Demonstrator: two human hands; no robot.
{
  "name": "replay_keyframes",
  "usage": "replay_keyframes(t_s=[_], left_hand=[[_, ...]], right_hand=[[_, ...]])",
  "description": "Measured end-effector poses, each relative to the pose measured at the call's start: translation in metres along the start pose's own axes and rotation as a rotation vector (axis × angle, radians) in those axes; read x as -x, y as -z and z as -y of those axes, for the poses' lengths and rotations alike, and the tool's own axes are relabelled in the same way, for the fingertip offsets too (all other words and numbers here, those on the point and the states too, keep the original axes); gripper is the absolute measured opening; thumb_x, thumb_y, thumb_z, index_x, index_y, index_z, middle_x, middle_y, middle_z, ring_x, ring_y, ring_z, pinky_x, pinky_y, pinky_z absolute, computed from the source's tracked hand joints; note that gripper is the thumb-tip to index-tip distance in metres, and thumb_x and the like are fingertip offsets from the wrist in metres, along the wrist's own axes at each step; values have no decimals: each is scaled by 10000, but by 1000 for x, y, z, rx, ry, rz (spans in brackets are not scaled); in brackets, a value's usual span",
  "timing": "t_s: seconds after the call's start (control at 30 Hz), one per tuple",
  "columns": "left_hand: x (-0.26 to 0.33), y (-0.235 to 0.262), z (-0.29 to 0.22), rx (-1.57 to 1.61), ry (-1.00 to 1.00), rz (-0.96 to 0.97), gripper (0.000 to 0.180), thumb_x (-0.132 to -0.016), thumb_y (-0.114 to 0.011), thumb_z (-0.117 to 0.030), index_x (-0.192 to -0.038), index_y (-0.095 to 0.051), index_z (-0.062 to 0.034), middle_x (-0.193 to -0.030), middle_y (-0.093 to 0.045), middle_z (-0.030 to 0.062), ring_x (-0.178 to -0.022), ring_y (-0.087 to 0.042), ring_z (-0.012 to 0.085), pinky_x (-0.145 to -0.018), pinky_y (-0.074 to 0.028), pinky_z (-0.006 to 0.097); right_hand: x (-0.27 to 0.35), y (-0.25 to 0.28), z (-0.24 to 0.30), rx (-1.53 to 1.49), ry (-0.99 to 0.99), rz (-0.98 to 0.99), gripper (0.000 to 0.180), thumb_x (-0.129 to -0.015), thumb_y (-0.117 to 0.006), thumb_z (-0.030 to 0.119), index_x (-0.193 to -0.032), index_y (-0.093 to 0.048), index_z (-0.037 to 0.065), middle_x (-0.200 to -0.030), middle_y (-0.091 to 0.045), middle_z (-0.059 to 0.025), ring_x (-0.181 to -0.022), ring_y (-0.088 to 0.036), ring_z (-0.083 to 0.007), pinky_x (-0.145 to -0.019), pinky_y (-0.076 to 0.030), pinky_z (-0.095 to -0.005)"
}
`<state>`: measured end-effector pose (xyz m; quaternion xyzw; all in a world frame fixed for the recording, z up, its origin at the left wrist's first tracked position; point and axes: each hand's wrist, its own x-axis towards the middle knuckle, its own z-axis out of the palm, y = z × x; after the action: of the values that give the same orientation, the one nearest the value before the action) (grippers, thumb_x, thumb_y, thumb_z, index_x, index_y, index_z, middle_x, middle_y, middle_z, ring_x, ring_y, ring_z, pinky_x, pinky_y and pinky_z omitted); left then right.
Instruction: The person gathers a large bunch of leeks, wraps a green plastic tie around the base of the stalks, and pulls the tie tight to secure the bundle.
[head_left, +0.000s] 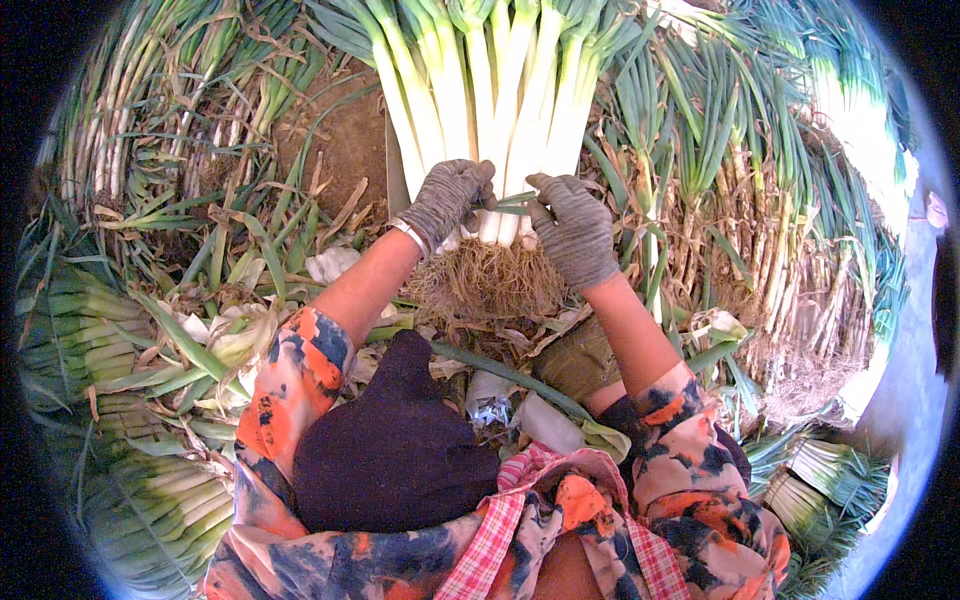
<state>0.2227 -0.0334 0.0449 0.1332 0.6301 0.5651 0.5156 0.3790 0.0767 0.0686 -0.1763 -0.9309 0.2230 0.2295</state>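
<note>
A thick bunch of leeks [500,100] lies in front of me, white stalks pointing toward me and a tangle of brown roots [488,280] at the near end. My left hand [447,198], in a grey knit glove, grips the left side of the bunch near the roots. In the same kind of glove, my right hand [572,228] pinches a thin green strip [512,203] stretched across the stalks between both hands.
Piles of uncleaned leeks [730,170] with dry leaves lie to the right and upper left. Trimmed, stacked bundles [90,350] sit at the left and another bundle [820,480] at lower right. Peeled leaf scraps [230,330] cover the ground.
</note>
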Motion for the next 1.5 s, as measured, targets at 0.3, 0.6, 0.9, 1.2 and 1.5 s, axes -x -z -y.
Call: replay_keyframes(t_s=[0.3,0.6,0.9,1.2,1.5], left_hand=[[2,-4,-3,24,20,-18,289,-863,-573,-303,-781,-556,-26,-636,-582,59,-469,-519,126,-354,-404,260],[-1,-7,0,61,5,-58,300,-839,-597,-322,-744,-565,-39,-617,-566,53,-422,-492,140,-366,-417,272],[1,-7,6,142,-59,-39,292,-845,-595,-304,-729,-563,-38,-621,-559,40,-491,-516,132,-411,-420,264],[-3,-9,13,230,-65,-47,277,-866,-566,-264,-711,-555,-35,-559,-559,63,-369,-479,127,-347,-406,249],[-6,-1,18,176,-27,9,241,-845,-602,-263,-770,-570,-36,-630,-562,53,-479,-520,134,-395,-434,261]], right_hand=[[-1,-24,-26,-136,-87,119,138,-768,-594,184,-879,-608,101,-764,-586,-97,-709,-590,-292,-625,-473,-384],[-5,-18,-21,72,-29,259,139,-756,-593,202,-861,-615,114,-785,-576,-103,-738,-593,-284,-648,-476,-387],[-18,1,-16,-3,-155,618,279,-689,-631,235,-928,-632,91,-880,-625,-127,-829,-597,-304,-761,-462,-396],[-54,-1,-23,-328,-506,1080,284,-615,-690,95,-861,-588,-3,-689,-596,-112,-524,-571,-189,-468,-464,-318],[-6,-10,-4,262,13,463,239,-754,-580,251,-894,-547,60,-717,-612,-143,-690,-617,-306,-590,-470,-404]])
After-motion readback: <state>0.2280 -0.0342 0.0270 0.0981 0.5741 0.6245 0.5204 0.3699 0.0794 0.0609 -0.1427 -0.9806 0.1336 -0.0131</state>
